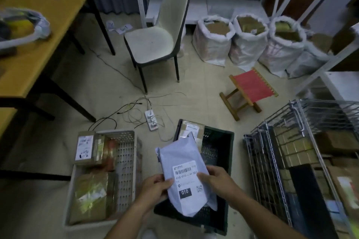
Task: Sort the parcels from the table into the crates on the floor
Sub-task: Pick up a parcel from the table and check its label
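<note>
I hold a white plastic mailer parcel [182, 163] with a barcode label reading 010 in both hands, above the black crate [219, 141] on the floor. My left hand [155, 188] grips its left edge and my right hand [215, 180] grips its right edge. The black crate has a brown cardboard parcel [191, 128] at its far end. To the left, a white perforated crate [126, 161] holds several brown parcels, one with a white label [84, 147]. The wooden table [38, 31] stands at the upper left, with a bag-wrapped item [21, 25] on it.
A wire cage trolley [281, 161] with boxes stands at the right. A white chair [161, 31], a red folding stool [250, 91], several filled white sacks [246, 40], and a power strip [151, 120] with loose cables occupy the floor ahead.
</note>
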A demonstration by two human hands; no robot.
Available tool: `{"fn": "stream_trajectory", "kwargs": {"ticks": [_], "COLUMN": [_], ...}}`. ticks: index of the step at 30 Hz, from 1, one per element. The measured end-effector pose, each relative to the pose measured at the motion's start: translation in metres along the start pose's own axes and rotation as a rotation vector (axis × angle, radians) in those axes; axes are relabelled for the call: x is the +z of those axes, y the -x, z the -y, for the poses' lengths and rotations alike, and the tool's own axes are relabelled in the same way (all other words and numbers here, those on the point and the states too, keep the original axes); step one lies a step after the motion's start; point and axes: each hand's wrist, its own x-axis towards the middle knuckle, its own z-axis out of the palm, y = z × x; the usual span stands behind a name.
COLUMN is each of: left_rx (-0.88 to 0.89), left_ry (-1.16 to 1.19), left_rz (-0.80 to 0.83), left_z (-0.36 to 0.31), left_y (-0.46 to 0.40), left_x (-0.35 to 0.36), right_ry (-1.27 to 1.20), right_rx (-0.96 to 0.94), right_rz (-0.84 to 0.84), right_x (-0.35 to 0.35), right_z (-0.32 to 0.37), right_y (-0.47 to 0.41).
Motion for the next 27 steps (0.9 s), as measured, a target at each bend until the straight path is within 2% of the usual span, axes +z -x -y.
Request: {"fn": "stream_trajectory", "kwargs": {"ticks": [6, 12, 16, 21, 27], "left_rx": [-0.112, -0.149, -0.155, -0.166, -0.182], "left_ry": [0.241, 0.346, 0.443, 0.56, 0.638], "left_rz": [-0.062, -0.149, -0.189, -0.291, -0.377], "left_z": [0.093, 0.167, 0.19, 0.212, 0.218], "left_y": [-0.092, -0.188, -0.239, -0.282, -0.305], "left_x": [0.003, 0.008, 0.031, 0.062, 0.086], "right_ry": [0.085, 0.175, 0.175, 0.445, 0.474], "right_rx": [0.032, 0.024, 0.059, 0.131, -0.005], "right_rz": [0.06, 0.053, -0.038, -0.294, -0.455], "right_x": [0.011, 0.019, 0.003, -0.036, -0.051], "right_z": [-0.079, -0.146, -0.195, -0.251, -0.287], "right_y": [-0.101, -0.186, -0.226, -0.245, -0.25]}}
